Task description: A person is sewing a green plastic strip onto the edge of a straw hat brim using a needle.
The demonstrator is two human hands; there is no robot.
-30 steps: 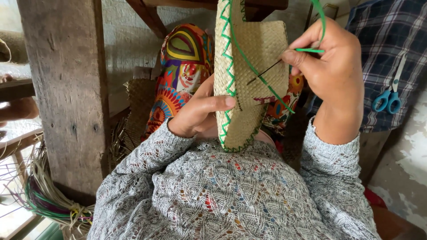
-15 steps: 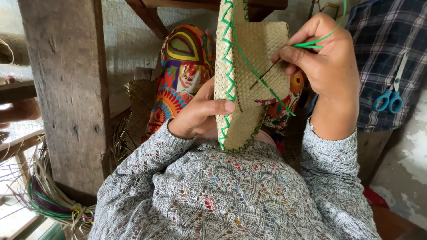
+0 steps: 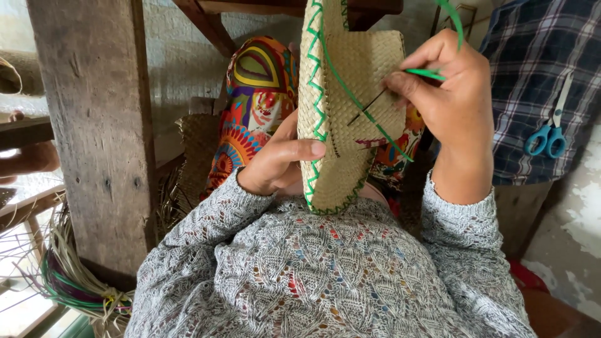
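Observation:
A folded piece of woven straw (image 3: 350, 112) with green zigzag stitching along its edge stands upright in front of me. My left hand (image 3: 275, 163) grips its left edge, thumb laid across the stitched border. My right hand (image 3: 451, 106) pinches a thin dark needle (image 3: 368, 107) against the straw's right face. A green strand (image 3: 357, 100) runs from the needle across the weave and loops up above my fingers. Grey knitted sleeves cover both forearms.
A thick wooden post (image 3: 100, 138) stands at the left, with a bundle of dried and dyed straw (image 3: 75, 281) at its foot. Bright patterned cloth (image 3: 250, 119) lies behind the straw piece. Blue-handled scissors (image 3: 546, 138) hang against a plaid shirt (image 3: 538, 81) at the right.
My right hand has moved down and left, bringing the needle onto the straw's face. The green strand's loop has drawn tighter. The left hand has kept its grip.

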